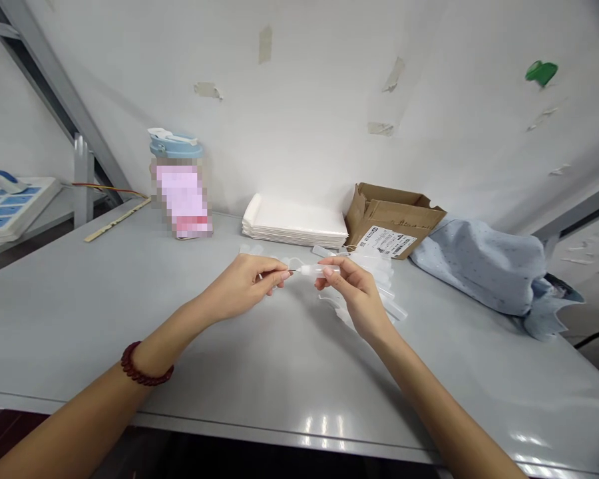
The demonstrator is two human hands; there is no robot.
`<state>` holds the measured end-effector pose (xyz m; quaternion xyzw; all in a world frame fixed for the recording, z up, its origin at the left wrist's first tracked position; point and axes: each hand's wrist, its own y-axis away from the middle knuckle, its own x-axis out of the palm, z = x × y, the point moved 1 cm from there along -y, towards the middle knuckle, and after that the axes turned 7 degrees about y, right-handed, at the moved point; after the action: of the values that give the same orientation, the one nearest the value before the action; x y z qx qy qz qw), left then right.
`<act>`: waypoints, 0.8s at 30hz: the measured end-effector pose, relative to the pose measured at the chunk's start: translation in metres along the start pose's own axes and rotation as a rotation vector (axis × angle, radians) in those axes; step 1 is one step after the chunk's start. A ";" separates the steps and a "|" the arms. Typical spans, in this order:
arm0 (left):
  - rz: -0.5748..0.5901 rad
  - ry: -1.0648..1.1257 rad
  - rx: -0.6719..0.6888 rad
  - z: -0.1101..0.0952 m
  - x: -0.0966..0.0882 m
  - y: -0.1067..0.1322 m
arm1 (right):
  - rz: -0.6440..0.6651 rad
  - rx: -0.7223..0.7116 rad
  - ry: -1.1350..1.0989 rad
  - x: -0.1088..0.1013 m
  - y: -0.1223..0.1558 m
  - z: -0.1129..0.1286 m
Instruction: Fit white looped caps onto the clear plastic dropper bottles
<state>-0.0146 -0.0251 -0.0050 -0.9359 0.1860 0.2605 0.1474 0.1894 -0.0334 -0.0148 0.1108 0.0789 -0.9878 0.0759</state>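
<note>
My right hand (352, 289) holds a small translucent squeeze bottle (310, 269) on its side, its tapered nozzle pointing left. A thin loop of plastic curves above that nozzle. Opposite it, my left hand (252, 283) pinches a thin dark needle-like piece (292, 270) between thumb and fingertips, in line with the nozzle. Whether the piece enters the nozzle is too small to tell. Behind and below my right hand lies a pile of similar clear plastic bottles (379, 269). A few more pale plastic pieces (252, 250) show behind my left hand.
Along the wall stand a stack of white padded envelopes (294, 223) and an opened cardboard box (394, 219). A light blue cloth bundle (484, 266) lies at the right. At the left are a blue-lidded container (176, 144), a wooden strip (117, 219) and the grey table (219, 372) edge.
</note>
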 end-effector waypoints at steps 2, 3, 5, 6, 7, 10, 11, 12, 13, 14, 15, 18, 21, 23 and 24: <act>-0.005 -0.008 0.005 -0.001 0.001 0.001 | -0.007 0.000 -0.004 0.000 0.000 0.001; -0.005 -0.014 0.009 -0.002 0.001 0.001 | -0.011 -0.001 -0.005 0.000 0.000 0.001; -0.001 -0.024 0.014 -0.003 0.002 0.001 | -0.021 -0.002 -0.011 0.001 0.001 0.001; 0.000 -0.026 0.016 -0.003 0.002 0.001 | -0.025 -0.001 -0.014 0.001 0.001 0.002; 0.001 -0.028 0.019 -0.004 0.003 0.001 | -0.029 0.000 -0.017 0.001 0.001 0.002; -0.001 -0.045 0.047 -0.004 0.003 0.001 | -0.030 -0.003 -0.018 0.000 0.002 0.003; -0.003 -0.057 0.063 -0.003 0.003 0.001 | -0.029 -0.004 -0.019 0.000 0.002 0.003; -0.006 -0.069 0.078 -0.003 0.003 0.001 | -0.028 -0.006 -0.023 0.000 0.002 0.003; -0.010 -0.082 0.091 -0.003 0.003 0.001 | -0.028 -0.009 -0.032 0.000 0.002 0.003; -0.015 -0.096 0.101 -0.004 0.004 0.002 | -0.027 -0.013 -0.042 0.000 0.002 0.004; -0.020 -0.111 0.110 -0.004 0.004 0.002 | -0.027 -0.019 -0.051 -0.001 0.002 0.004; -0.029 -0.158 0.142 -0.006 0.005 0.002 | -0.026 -0.030 -0.056 -0.001 0.003 0.006; -0.033 -0.190 0.184 -0.006 0.006 0.003 | -0.029 -0.024 -0.016 0.000 0.004 0.007; -0.035 -0.201 0.196 -0.007 0.007 0.003 | -0.039 -0.025 0.013 -0.001 0.004 0.008; -0.034 -0.204 0.195 -0.007 0.007 0.004 | -0.044 -0.028 0.022 -0.001 0.004 0.008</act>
<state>-0.0073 -0.0327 -0.0042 -0.8886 0.1788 0.3326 0.2602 0.1895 -0.0390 -0.0077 0.1191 0.0960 -0.9867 0.0547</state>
